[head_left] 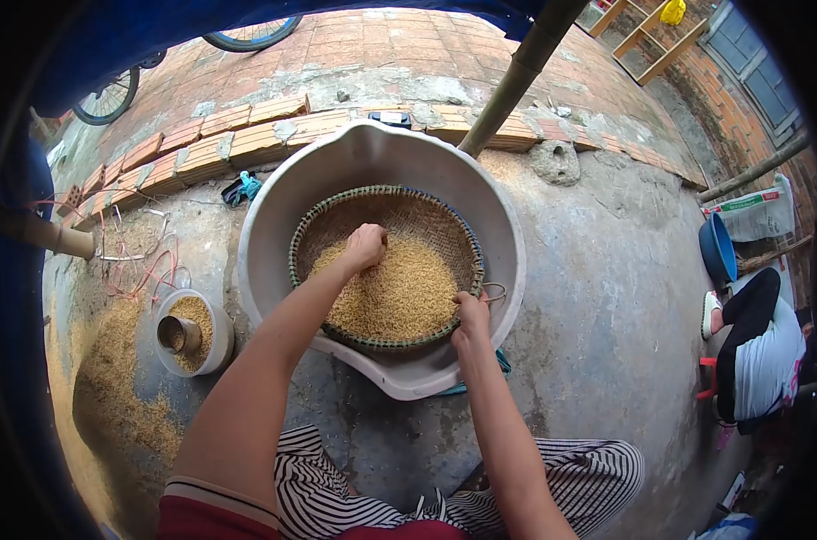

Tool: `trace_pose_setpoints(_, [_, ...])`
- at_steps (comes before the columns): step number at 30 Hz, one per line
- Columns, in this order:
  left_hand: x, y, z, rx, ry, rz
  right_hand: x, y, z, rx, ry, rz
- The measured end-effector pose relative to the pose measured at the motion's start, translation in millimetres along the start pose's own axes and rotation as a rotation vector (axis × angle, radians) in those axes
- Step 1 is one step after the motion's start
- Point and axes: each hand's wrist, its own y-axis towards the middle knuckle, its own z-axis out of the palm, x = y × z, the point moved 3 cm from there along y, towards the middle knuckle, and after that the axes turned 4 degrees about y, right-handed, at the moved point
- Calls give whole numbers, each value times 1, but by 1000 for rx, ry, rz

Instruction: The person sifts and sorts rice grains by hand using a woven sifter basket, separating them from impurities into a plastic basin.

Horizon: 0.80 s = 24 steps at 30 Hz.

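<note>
Right grip (472, 317): pinches the rim (381, 190) of the woven basket (426, 211).
Basket: left of that grip, inside the grey basin (505, 216); likely stiff, grain-laden, best held by its rim.
Grain (413, 301): under the left grip (368, 247); probably light, loose, slippery.
Left grip: curled downward; whether pinching grain is hard to say.

Grain (408, 292) is golden, basin (336, 166) grey, trousers (597, 477) striped.

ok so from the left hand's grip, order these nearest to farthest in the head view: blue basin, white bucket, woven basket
1. woven basket: front centre, the left hand within its rim
2. white bucket: off to the left
3. blue basin: far right side
</note>
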Motion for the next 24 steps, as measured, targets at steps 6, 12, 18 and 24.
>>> trace_pose_setpoints(6, [6, 2, -28, 234, -370, -288, 5, -2, 0, 19, -51, 17])
trace_pose_setpoints(12, [-12, -22, -71, 492, -798, -230, -4, 20, -6, 158, -24, 11])
trace_pose_setpoints(18, [-9, -41, -74, 480, -702, -183, 3, 19, 2, 149, -54, 48])
trace_pose_setpoints(24, [-34, -44, -167, 349, -609, 100, 2, 21, 3, 153, -38, 65])
